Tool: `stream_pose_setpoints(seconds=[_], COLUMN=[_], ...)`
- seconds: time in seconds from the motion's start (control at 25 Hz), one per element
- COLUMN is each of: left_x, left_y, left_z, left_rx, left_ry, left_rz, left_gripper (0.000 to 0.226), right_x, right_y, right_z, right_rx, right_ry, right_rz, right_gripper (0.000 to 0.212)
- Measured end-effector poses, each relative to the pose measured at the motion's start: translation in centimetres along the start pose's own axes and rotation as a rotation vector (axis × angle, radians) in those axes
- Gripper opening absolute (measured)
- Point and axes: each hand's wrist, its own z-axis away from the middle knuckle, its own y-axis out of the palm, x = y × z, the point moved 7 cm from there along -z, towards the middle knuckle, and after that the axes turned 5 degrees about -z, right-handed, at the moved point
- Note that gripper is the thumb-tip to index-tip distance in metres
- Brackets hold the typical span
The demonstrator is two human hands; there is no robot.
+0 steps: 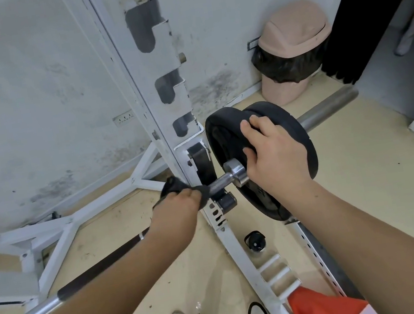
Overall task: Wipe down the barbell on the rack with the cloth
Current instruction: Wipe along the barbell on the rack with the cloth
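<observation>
The left hand (pixel 178 205) is closed around the dark cloth (pixel 178 186), pressed on the barbell (pixel 218 183) just beside the rack post (pixel 167 125); the right hand (pixel 274 154) grips the weight plate (pixel 226 131). Judging by this, most of the bar remains unwiped

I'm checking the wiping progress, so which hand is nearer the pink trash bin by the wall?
Right. The right hand grips the black weight plate, just below the trash bin. The left hand, holding the cloth on the bar, is farther left.

At frame centre your only gap is bare bar (pixel 221 184), hemmed by rack upright (pixel 167 125) left and plates (pixel 227 139) right.
</observation>
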Motion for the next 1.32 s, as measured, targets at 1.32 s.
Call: stream_pose_setpoints(seconds=[1.32], left_x=[-7.0], left_y=[-1.5], left_z=[-3.3], left_rx=[-0.121], left_ry=[0.174], left_rz=[0.024], left_gripper=[0.051], right_x=[-0.6], right_y=[0.5], right_z=[-0.7], right_rx=[0.016], right_ry=[0.074], right_rz=[0.046], right_gripper=[0.057])
